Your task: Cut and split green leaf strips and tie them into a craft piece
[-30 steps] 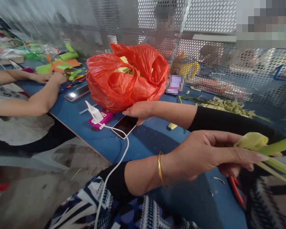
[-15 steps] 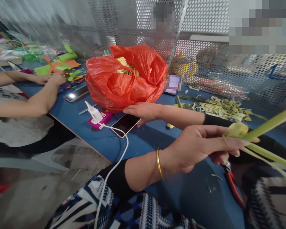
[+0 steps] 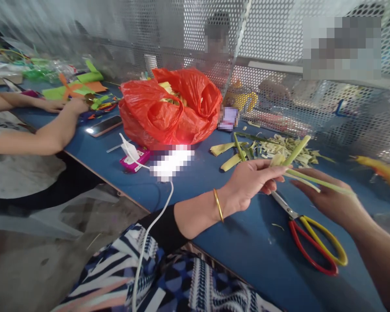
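Presently, your left hand (image 3: 251, 181) pinches the green stalks (image 3: 297, 151) above the bench (image 3: 256, 249), the grip of your right hand (image 3: 339, 200) cannot be determined, and a low sweep could knock the nearby scissors (image 3: 291, 212).

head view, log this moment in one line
left hand: holding slender pale-green plant stalks | right hand: near them, contact unclear | red-and-yellow-handled metal scissors: on blue table | crumpled red plastic bag: on table

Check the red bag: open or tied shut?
Open: the red bag has a gap at the top, and pale yellow pieces show inside it.
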### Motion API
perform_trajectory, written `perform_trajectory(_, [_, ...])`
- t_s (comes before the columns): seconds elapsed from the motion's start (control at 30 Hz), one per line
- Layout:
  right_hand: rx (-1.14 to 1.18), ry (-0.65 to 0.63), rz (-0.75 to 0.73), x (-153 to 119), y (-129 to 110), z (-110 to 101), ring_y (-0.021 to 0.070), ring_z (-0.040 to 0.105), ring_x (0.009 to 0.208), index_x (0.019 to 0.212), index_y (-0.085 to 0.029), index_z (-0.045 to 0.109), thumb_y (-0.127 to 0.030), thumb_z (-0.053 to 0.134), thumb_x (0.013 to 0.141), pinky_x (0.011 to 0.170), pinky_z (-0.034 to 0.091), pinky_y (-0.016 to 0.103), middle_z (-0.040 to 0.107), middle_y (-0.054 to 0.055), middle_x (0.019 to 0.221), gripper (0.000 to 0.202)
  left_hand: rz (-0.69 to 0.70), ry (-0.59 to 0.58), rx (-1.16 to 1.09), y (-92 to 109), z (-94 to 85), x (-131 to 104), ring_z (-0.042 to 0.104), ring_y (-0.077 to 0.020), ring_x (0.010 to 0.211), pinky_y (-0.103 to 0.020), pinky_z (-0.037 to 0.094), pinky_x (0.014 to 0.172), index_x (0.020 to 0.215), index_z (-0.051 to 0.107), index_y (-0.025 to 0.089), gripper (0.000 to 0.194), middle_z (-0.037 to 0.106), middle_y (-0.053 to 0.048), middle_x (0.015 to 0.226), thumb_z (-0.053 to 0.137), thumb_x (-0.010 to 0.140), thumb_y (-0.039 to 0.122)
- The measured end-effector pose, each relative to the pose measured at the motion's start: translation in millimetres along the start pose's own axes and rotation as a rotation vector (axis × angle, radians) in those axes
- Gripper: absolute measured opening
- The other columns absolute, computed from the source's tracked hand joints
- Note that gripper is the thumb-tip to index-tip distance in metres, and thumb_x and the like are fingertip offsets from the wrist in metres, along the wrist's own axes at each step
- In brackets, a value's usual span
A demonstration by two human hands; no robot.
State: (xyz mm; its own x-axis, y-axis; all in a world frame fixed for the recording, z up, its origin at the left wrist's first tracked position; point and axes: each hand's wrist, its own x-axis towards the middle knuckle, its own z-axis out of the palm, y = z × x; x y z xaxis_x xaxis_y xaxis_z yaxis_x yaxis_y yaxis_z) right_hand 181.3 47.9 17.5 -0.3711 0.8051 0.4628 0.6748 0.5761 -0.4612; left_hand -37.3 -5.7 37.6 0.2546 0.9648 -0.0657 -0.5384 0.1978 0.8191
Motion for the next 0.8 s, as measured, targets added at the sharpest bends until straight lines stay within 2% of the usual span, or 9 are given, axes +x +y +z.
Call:
perform_trajectory(0.03, [-0.015,0.087,0.142,-9.8,-5.4,-7.8,0.0286,0.071,0.075,0.091,-0.031,0.075,-0.055,0.059,0.084,0.069,0.059,0.051,0.075,0.005,0.085,0.029,-0.004,0.011,0.02,-1.0,2.4,1.6,0.044,-0.002,0.047,-0.019,0.033,0.047,0.074,0.067,0.015,0.019,0.056,0.006,0.061,0.074,0.081,0.031])
perform_trajectory(0.1, [-0.01,0.224,0.388,-22.6,-21.7,-17.8,0.0313,0.071,0.084,0.089,-0.031,0.074,-0.053,0.055,0.088,0.078,0.057,0.057,0.076,0.006,0.088,0.029,-0.027,0.041,0.068,-3.9,8.5,6.1,0.044,-0.002,0.046,-0.018,0.034,0.047,0.074,0.066,0.015,0.017,0.056,0.005,0.061,0.072,0.084,0.027])
perform_trajectory(0.17, [0.037,0.327,0.478,-26.9,-39.2,-20.1,0.0322,0.07,0.097,0.088,-0.031,0.074,-0.051,0.048,0.092,0.089,0.054,0.057,0.077,0.007,0.095,0.033,-0.055,0.069,0.115,-8.1,14.3,11.8,0.045,-0.0023,0.046,-0.018,0.035,0.047,0.07,0.064,0.015,0.019,0.055,0.005,0.059,0.071,0.085,0.024])
perform_trajectory(0.23, [0.091,0.304,0.505,-26.7,-51.4,-15.5,0.0337,0.069,0.101,0.084,-0.029,0.073,-0.054,0.047,0.092,0.091,0.053,0.055,0.077,0.007,0.096,0.038,-0.075,0.078,0.16,-13.7,17.6,17.3,0.044,-0.0027,0.047,-0.018,0.035,0.048,0.068,0.061,0.015,0.023,0.055,0.005,0.058,0.072,0.085,0.026])
perform_trajectory(0.33, [0.127,0.19,0.449,-28.5,-55.4,0.1,0.0332,0.071,0.093,0.086,-0.025,0.075,-0.057,0.057,0.084,0.081,0.054,0.046,0.079,0.008,0.092,0.037,-0.079,0.071,0.211,-22.9,15.5,23.1,0.044,-0.0032,0.048,-0.018,0.035,0.049,0.067,0.062,0.015,0.024,0.055,0.006,0.058,0.074,0.083,0.027])
perform_trajectory(0.43, [0.072,0.115,0.382,-37.6,-49.2,16.9,0.0285,0.071,0.082,0.086,-0.023,0.076,-0.057,0.058,0.081,0.072,0.053,0.038,0.079,0.008,0.088,0.039,-0.086,0.067,0.25,-30.2,8.8,25.2,0.044,-0.0036,0.049,-0.019,0.036,0.05,0.064,0.061,0.015,0.024,0.054,0.006,0.057,0.072,0.084,0.022])
perform_trajectory(0.53, [-0.045,0.125,0.323,-47.6,-41.8,26.8,0.026,0.069,0.075,0.085,-0.023,0.076,-0.056,0.052,0.087,0.068,0.05,0.035,0.077,0.008,0.079,0.04,-0.088,0.063,0.285,-34.6,4.0,25.9,0.043,-0.0032,0.048,-0.019,0.037,0.05,0.064,0.061,0.015,0.023,0.055,0.006,0.058,0.068,0.086,0.017])
perform_trajectory(0.67, [-0.089,0.119,0.211,-53.0,-35.0,29.7,0.0237,0.067,0.067,0.086,-0.025,0.075,-0.054,0.048,0.094,0.064,0.048,0.034,0.073,0.005,0.068,0.041,-0.095,0.059,0.296,-39.4,2.8,27.3,0.043,-0.0026,0.046,-0.019,0.038,0.049,0.063,0.061,0.016,0.024,0.057,0.006,0.059,0.069,0.086,0.02])
perform_trajectory(0.8, [-0.117,0.123,0.038,-53.6,-34.3,27.5,0.0235,0.069,0.071,0.087,-0.026,0.074,-0.045,0.048,0.098,0.069,0.049,0.036,0.075,0.005,0.076,0.034,-0.082,0.079,0.284,-43.3,2.2,28.5,0.043,-0.0029,0.045,-0.02,0.037,0.049,0.061,0.06,0.016,0.028,0.057,0.006,0.059,0.072,0.084,0.026])
